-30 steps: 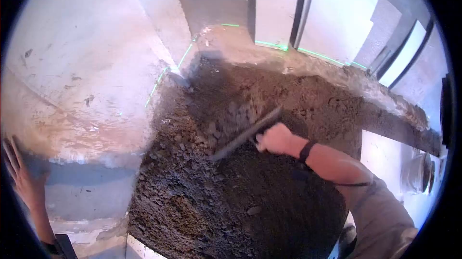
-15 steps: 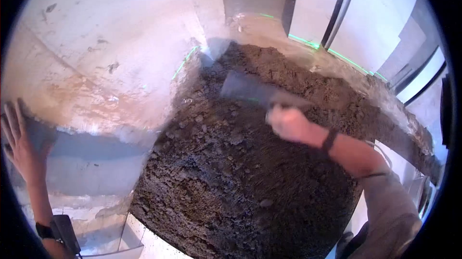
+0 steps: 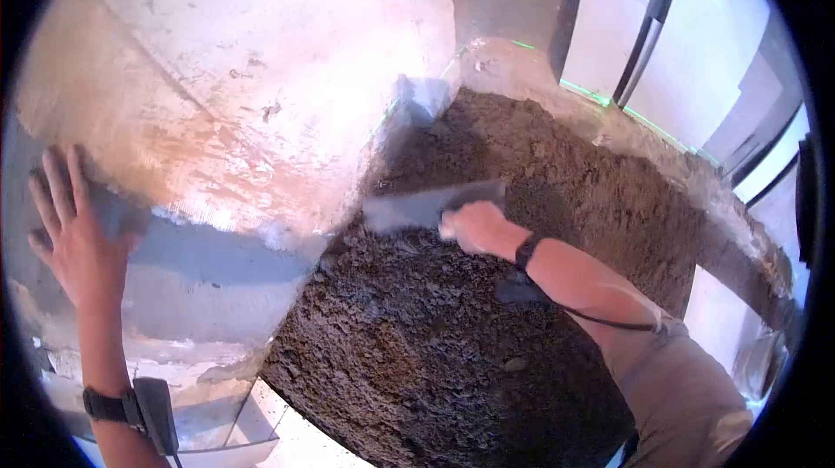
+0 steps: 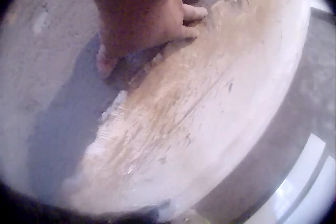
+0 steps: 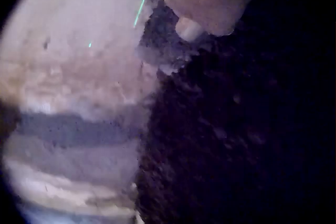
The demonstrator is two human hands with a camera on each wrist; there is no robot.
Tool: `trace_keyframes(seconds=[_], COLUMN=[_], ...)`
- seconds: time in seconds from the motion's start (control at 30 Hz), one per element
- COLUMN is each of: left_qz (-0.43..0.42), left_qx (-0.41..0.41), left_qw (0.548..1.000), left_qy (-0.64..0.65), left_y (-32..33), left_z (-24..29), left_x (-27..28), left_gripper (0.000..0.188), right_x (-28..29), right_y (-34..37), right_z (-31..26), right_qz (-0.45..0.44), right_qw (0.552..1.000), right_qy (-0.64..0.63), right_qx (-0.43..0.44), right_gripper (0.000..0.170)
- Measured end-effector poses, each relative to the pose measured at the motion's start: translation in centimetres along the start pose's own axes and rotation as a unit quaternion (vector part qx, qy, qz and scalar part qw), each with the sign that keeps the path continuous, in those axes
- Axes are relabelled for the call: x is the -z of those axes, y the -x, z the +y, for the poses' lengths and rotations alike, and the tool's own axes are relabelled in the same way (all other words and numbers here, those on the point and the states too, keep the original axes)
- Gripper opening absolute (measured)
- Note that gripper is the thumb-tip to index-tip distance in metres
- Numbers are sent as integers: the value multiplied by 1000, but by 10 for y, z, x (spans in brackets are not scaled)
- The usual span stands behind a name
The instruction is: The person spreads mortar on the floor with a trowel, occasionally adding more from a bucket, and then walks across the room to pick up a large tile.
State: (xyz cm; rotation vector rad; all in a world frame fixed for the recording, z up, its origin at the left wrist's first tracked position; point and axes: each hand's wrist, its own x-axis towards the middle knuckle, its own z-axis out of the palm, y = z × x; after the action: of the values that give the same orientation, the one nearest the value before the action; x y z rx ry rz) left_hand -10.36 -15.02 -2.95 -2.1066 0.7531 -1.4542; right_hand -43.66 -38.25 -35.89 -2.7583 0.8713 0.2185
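Observation:
My right hand grips the handle of a flat, rectangular plastering trowel. The blade lies over the dark, damp mortar, its left end close to the pale wall surface. In the right wrist view, the right hand is at the top with a green laser streak across it, and most of the mortar there is in deep shade. My left hand rests with spread fingers on the grey band beside the wall. From the left wrist view, that hand touches the surface near the edge of the rough, pale patch.
A pale, stained wall rises at the left. White panels stand at the back right above a rough ledge. Green laser lines run along their base. A white surface lies below the mortar's front edge.
The trowel swept across the mortar toward the back corner, then came back nearer and left, its blade turning from a steep slant to nearly level. The left hand stays against the surface; the head view shifted.

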Motion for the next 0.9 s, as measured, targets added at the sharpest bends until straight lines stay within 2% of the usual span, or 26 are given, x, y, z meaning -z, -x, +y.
trace_keyframes(seconds=[0.03,0.07,0.1,0.17,0.2,0.23,0.27,0.3,0.37,0.43,0.5,0.53,0.57,0.63,0.7,0.73,0.77,0.83,0.9], left_qz=[7,15,20,29,54,37,21,4,31,70,78,82,85,109,121,108,91,59,59], left_qx=[-3,-5,-7,-12,-15,-14,-13,-13,-33,-53,-58,-62,-67,-72,-77,-75,-67,-52,-61], left_qw=[1000,1000,1000,999,998,999,999,1000,998,993,987,983,979,968,968,974,976,977,977], left_qy=[1,9,17,33,26,26,26,25,53,81,131,152,173,213,206,183,188,197,195], left_y=[-1,-1,0,2,0,1,2,3,0,1,-1,-2,-3,-5,-7,-5,-5,-5,-6], left_z=[0,-4,-3,1,-3,-3,-3,-4,-15,-18,-7,-5,-1,3,3,0,3,8,10], left_x=[-1,-7,-7,-5,-17,-20,-21,-23,-53,-63,-41,-36,-30,-26,-16,-21,-21,-21,-7], left_gripper=[124,124,123,121,122,120,118,116,112,108,106,106,105,109,109,106,103,98,99], right_x=[15,-13,6,27,25,23,39,34,17,-12,-26,-9,-20,2,16,-2,0,-1,-30], right_y=[-1,-17,-8,21,26,31,50,54,56,40,14,18,16,35,61,52,55,44,18], right_z=[7,38,45,76,104,131,144,166,198,204,168,142,136,105,82,79,63,37,27], right_qz=[4,108,95,132,138,143,148,181,188,206,138,109,97,74,148,107,127,93,163], right_qw=[997,986,975,965,949,929,937,922,927,949,948,954,969,955,964,969,965,938,931], right_qy=[-51,-113,-137,-106,-92,-81,-60,-70,-23,-48,-93,-125,-114,-183,-163,-173,-203,-331,-323], right_qx=[-59,-60,-146,-199,-268,-332,-311,-335,-324,-234,-271,-249,-197,-222,-151,-141,-103,-43,58], right_gripper=[24,24,25,26,25,25,25,22,18,20,27,28,30,32,22,20,19,21,17])
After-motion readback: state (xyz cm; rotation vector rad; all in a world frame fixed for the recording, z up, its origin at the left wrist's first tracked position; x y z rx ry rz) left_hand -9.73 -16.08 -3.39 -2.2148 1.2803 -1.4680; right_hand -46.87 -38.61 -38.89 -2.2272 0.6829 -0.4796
